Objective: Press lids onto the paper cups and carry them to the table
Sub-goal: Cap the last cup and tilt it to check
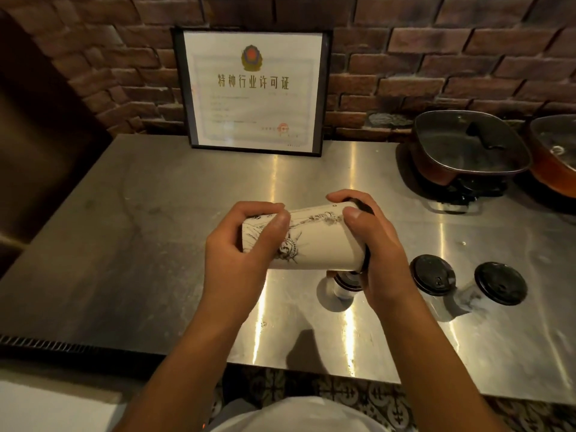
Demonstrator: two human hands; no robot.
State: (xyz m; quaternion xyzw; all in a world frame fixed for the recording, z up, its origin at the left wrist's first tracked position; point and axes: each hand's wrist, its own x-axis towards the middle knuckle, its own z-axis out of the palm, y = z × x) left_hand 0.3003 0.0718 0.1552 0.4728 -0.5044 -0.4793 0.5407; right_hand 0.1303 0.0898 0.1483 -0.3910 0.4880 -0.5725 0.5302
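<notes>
I hold a white paper cup (314, 241) with a drawn statue figure on its side, tipped horizontally above the steel counter (156, 244). My left hand (246, 247) grips its narrow bottom end. My right hand (371, 244) curls round the wide mouth end, where a black lid (363, 207) sits on the rim. Three more cups stand on the counter to the right: one partly hidden under my right hand (343, 283), and two with black lids (432, 275) (500, 283).
A framed certificate (252, 88) leans on the brick wall at the back. Two lidded electric pots (467, 148) (554, 154) stand at the back right. The counter's front edge runs just below my forearms, with patterned floor tiles beneath.
</notes>
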